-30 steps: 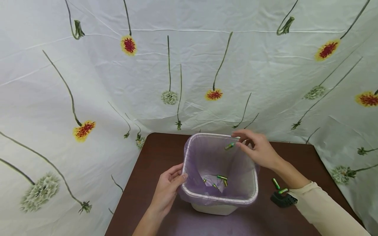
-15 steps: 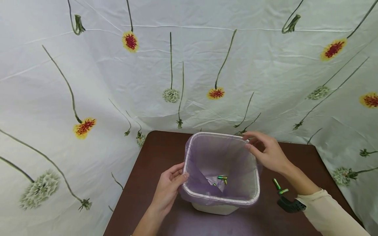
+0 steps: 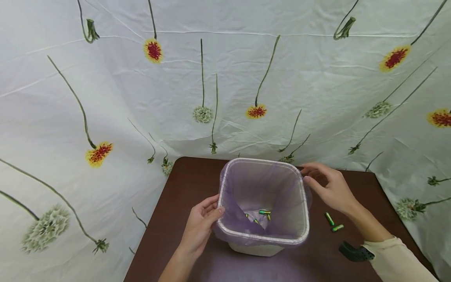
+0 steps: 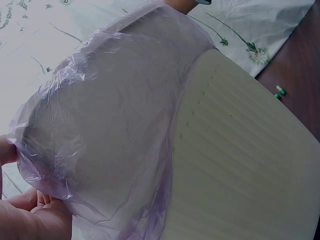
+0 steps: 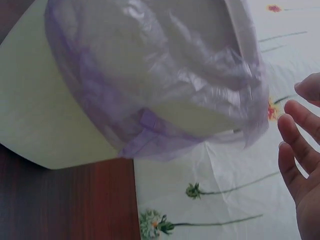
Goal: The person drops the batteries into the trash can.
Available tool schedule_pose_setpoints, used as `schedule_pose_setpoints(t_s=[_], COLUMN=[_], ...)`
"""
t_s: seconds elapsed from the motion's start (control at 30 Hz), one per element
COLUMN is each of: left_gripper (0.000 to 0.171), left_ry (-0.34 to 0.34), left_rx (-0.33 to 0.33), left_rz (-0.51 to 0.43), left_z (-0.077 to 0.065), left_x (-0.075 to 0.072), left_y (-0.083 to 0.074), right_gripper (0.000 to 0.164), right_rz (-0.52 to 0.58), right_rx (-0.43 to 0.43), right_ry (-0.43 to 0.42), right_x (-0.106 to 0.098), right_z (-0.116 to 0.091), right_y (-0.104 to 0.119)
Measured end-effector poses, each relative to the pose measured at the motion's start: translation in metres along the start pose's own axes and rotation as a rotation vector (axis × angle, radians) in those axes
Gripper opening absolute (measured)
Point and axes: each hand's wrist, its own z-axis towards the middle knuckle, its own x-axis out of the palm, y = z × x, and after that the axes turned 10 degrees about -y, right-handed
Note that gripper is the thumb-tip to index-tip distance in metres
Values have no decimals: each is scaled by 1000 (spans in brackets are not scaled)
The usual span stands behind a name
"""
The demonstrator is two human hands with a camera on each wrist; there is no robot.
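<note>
A whitish trash bin (image 3: 255,250), lined with a thin purple bag (image 4: 110,110), stands upright on the table. Its left rim is held by my left hand (image 3: 199,226), thumb on top and fingers outside, bag included. Several green and gold batteries (image 3: 265,212) lie at the bottom of the bin. My right hand (image 3: 330,188) is just outside the far right corner of the rim, fingers loosely bent with nothing in them. In the right wrist view, a gap shows between those fingertips and the bag. Two more batteries (image 3: 329,219) lie on the table right of the bin.
The dark brown table (image 3: 190,184) has its back edge close to a white cloth (image 3: 169,86) printed with flowers, which also hangs at both sides. A black perforated strap (image 3: 354,252) sits by the right sleeve (image 3: 396,258).
A battery near my right fingertips above the bin has dropped out of them. My right hand has moved right, from over the opening to outside the rim. The left hand keeps its hold.
</note>
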Motion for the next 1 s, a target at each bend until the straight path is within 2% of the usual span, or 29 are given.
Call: schedule_pose_setpoints(t_s=[0.47,1.0], left_gripper=[47,47], left_ry=[-5,0], left_rx=[3,-1], left_rz=[0,1], left_z=[0,1], left_x=[1,0], left_y=[0,1], right_gripper=[45,42], right_rz=[-26,-101], right_rx=[32,99], right_ry=[-107,-172], right_x=[-20,-35], right_z=[-26,-56], right_y=[-19,-42])
